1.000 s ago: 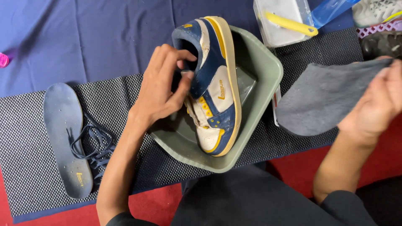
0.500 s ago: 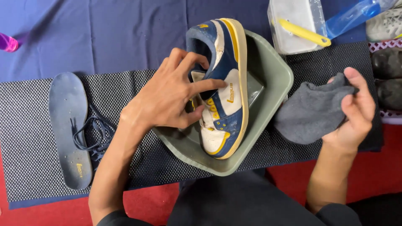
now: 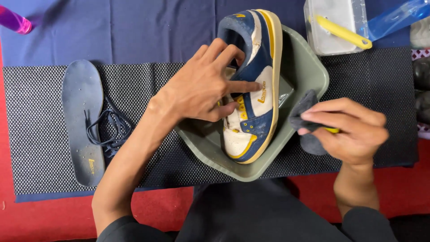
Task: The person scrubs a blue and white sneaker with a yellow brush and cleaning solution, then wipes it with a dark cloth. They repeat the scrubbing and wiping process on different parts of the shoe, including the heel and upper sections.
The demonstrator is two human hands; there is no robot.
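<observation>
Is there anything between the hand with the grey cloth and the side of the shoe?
Nothing visible. The right hand holds the cloth at the basin rim, just beside the shoe. Only a small open gap over the basin separates them. The left hand grips the shoe's other side, clear of that gap.

The left hand (image 3: 204, 87) covers the middle of the shoe (image 3: 255, 85). The right hand (image 3: 351, 130) hides most of the grey cloth (image 3: 302, 112). The top edge cuts off the clear box (image 3: 333, 22) and the pink bottle (image 3: 15, 20).
</observation>
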